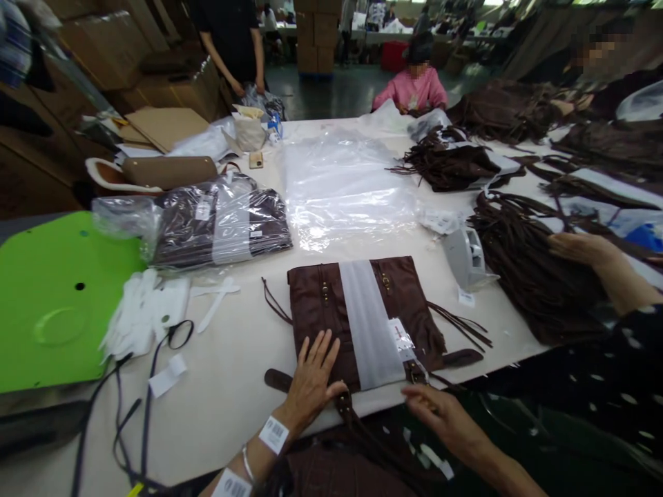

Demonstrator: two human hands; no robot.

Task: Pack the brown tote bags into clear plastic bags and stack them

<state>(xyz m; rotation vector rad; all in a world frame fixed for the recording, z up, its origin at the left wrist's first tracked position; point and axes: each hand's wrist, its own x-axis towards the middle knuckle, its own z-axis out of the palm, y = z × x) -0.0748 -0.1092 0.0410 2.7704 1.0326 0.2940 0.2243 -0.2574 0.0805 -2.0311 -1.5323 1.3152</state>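
A dark brown leather bag (315, 304) lies flat on the table in front of me, a white foam band (367, 324) around its middle. My left hand (313, 386) rests open on its lower left part, fingers spread over the leather. Stickers with printed codes are stuck to my left wrist and forearm. By the bag's lower right corner, my right hand (440, 414) has curled fingers close to the strap buckle; what they hold, if anything, I cannot make out. A white tag (400, 336) lies on the bag's right side. A brown strap (357, 424) hangs over the table edge.
Clear plastic bags (347, 186) lie behind the bag. A plastic-wrapped brown bag (186, 228), white strips (145, 310) and a green board (62, 304) are at left. At right stand a tape dispenser (466, 255) and brown bags (528, 269), touched by a co-worker's hand (585, 252).
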